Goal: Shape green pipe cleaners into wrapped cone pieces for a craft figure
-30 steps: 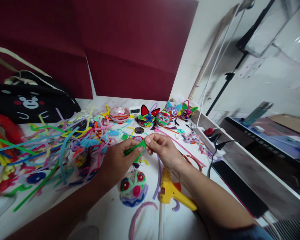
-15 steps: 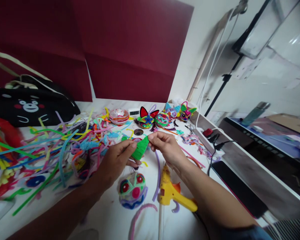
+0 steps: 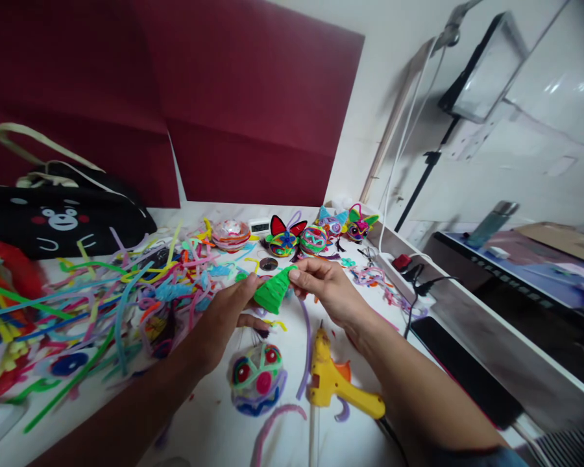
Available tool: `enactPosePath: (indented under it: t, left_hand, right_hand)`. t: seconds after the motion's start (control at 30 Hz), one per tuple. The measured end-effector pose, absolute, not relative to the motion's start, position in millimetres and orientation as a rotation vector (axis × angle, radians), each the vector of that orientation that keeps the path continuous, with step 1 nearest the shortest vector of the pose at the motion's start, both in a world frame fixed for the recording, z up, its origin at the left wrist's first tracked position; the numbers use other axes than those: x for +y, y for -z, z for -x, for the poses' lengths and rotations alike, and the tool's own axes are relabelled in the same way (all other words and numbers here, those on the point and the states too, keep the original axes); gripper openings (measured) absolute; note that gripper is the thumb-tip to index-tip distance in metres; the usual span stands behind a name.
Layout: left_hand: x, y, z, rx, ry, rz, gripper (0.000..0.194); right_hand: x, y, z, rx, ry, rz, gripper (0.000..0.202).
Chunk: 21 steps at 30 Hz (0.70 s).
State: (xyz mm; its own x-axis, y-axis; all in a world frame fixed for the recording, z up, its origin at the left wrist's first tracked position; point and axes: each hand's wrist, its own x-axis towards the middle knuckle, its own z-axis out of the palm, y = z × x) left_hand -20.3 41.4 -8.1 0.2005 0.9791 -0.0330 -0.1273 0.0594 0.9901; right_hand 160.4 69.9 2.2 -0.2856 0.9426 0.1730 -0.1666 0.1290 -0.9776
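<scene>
Both my hands meet over the white table around a small green ribbed triangle, which looks made of pipe cleaners laid side by side. My right hand pinches its upper tip between thumb and fingers. At the left edge, my left hand is closed on it, the fingers behind partly hidden. Below lies a round clown-like face ornament with red eyes and a pink nose. A yellow hot glue gun rests beside it, under my right forearm. A purple pipe cleaner and a pink one lie nearby.
A tangle of colourful pipe cleaners covers the left side. Several finished animal-face ornaments stand at the back beside a stacked bowl. At right are a phone, a power strip and cables.
My left thumb has slid off the green triangle's face toward its left edge. My right fingers have shifted slightly over its tip. The camera view has tilted up a little.
</scene>
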Motion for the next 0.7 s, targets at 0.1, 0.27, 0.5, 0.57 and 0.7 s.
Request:
enactPosePath:
  t: [0.1, 0.27, 0.5, 0.57, 0.7]
  left_hand:
    - [41.3, 10.2, 21.3, 1.07, -1.045, -1.379, 0.028]
    - [41.9, 12.1, 20.9, 1.148, -1.024, -1.466, 0.025]
    - [44.7, 16.6, 22.4, 1.16, -0.976, -1.603, 0.026]
    - [44.2, 16.5, 23.0, 1.161, -0.964, -1.648, 0.026]
    - [43.3, 15.5, 23.2, 1.159, -0.965, -1.697, 0.026]
  right_hand:
    - [72.0, -0.6, -162.6, -1.391, -1.42, 0.838, 0.029]
    - [74.3, 2.2, -165.2, -1.403, -1.518, 0.818, 0.034]
    - [72.9, 2.7, -162.6, -1.505, -1.347, 0.855, 0.031]
    - [72.5, 3.0, -162.0, -1.497, -1.34, 0.864, 0.033]
    - [72.5, 2.7, -161.3, -1.477, -1.341, 0.876, 0.034]
